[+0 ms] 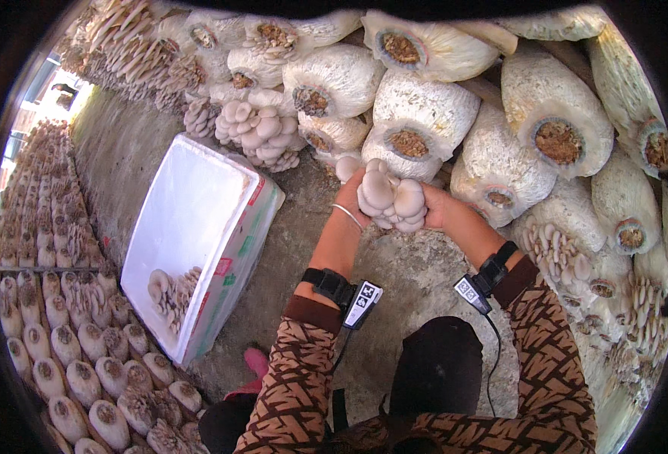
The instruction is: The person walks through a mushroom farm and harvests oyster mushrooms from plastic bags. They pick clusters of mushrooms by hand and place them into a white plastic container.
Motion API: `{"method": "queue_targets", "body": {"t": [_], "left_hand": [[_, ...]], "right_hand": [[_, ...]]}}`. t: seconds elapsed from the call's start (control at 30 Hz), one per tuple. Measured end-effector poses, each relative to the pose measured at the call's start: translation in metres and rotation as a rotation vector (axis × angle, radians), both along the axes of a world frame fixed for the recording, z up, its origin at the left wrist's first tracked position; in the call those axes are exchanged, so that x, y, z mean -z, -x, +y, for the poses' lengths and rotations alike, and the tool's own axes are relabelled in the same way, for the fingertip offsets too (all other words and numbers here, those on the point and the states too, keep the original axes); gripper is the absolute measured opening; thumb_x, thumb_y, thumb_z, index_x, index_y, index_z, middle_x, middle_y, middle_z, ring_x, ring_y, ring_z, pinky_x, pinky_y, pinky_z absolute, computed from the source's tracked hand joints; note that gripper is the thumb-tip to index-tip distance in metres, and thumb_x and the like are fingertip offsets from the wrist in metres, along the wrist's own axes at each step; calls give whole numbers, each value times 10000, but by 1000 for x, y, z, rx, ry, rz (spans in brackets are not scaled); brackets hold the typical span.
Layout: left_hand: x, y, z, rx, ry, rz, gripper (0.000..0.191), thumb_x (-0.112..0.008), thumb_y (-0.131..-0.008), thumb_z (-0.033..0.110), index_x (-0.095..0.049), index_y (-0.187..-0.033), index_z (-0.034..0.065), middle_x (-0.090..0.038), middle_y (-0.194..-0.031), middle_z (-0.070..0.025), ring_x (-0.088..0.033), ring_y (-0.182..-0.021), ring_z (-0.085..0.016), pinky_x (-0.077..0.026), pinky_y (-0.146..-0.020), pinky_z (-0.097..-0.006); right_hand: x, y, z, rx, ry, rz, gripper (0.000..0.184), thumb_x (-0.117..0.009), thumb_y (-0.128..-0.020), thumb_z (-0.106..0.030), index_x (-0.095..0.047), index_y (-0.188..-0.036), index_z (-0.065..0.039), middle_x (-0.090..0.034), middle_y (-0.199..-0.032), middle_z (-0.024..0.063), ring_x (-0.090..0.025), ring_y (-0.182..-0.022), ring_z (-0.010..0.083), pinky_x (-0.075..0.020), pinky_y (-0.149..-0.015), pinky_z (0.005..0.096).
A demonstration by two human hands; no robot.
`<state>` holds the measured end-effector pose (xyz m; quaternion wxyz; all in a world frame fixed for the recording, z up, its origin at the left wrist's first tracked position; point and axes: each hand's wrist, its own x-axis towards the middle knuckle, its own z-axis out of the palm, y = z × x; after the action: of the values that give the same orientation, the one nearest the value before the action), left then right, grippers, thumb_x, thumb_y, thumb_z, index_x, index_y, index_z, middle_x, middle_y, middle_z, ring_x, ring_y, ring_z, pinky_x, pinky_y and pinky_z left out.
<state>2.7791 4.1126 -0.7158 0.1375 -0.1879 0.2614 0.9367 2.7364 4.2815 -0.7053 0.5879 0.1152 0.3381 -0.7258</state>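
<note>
A cluster of pale oyster mushrooms point(392, 197) sits between my two hands, in front of the lowest row of grow bags. My left hand point(352, 198) grips its left side, the fingers mostly hidden behind the caps. On the right side my right hand point(437, 207) holds it, fingertips also out of sight. Just behind the cluster lies a white mushroom grow bag point(407, 142) with a ring-shaped open mouth showing brown substrate. Whether the cluster still joins a bag cannot be seen.
To the left stands a white foam box point(189, 198) with some picked mushrooms point(174, 295) at its near end. Another mushroom cluster point(260, 133) grows low on the stack behind it. Stacked grow bags point(555, 136) rise ahead and right; another wall of bags point(78, 352) lines the left.
</note>
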Motion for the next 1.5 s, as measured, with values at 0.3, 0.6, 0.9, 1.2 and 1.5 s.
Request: {"method": "queue_targets", "body": {"t": [0.3, 0.6, 0.9, 1.2, 1.5], "left_hand": [[-68, -49, -34, 33, 109, 21, 444, -422, -934, 386, -477, -1225, 55, -559, -1178, -153, -551, -1083, -274, -457, -934, -420], [-203, -178, -230, -509, 234, 584, 444, -531, -881, 349, -481, -1217, 63, -556, -1186, -97, -546, -1093, -247, -452, -938, -400], [-112, -260, -362, -824, 993, 259, 546, -659, -783, 179, -417, -1234, -12, -505, -1157, -101, -515, -1042, -193, -426, -905, -327], [-12, -303, -486, -348, 1395, 238, 713, -662, -647, 189, -375, -1279, 22, -397, -1245, -211, -382, -1207, -340, -309, -1025, -381], [21, -362, -529, -576, 1955, -435, 256, -612, -693, 146, -631, -923, 37, -624, -870, -143, -591, -821, -335, -464, -770, -426]], "right_hand": [[-66, -36, -15, -1, 40, 245, 411, -448, -923, -375, -530, -1152, -44, -597, -1087, 102, -612, -921, 196, -524, -785, 363], [-178, -113, -222, 100, 527, 578, 700, -559, -812, -554, -372, -1339, -133, -433, -1336, 70, -394, -1238, 259, -333, -1012, 480], [-101, -168, -443, 62, 507, 207, 727, -480, -804, -652, -436, -1282, -106, -480, -1279, 93, -473, -1176, 260, -395, -992, 418], [9, -116, -585, -289, 185, 292, 651, -462, -871, -549, -392, -1329, -91, -455, -1306, 141, -462, -1189, 292, -350, -1037, 414], [90, -155, -671, -719, -260, 839, 696, -659, -775, -432, -396, -1314, -79, -510, -1209, 144, -497, -1103, 256, -455, -870, 384]]}}
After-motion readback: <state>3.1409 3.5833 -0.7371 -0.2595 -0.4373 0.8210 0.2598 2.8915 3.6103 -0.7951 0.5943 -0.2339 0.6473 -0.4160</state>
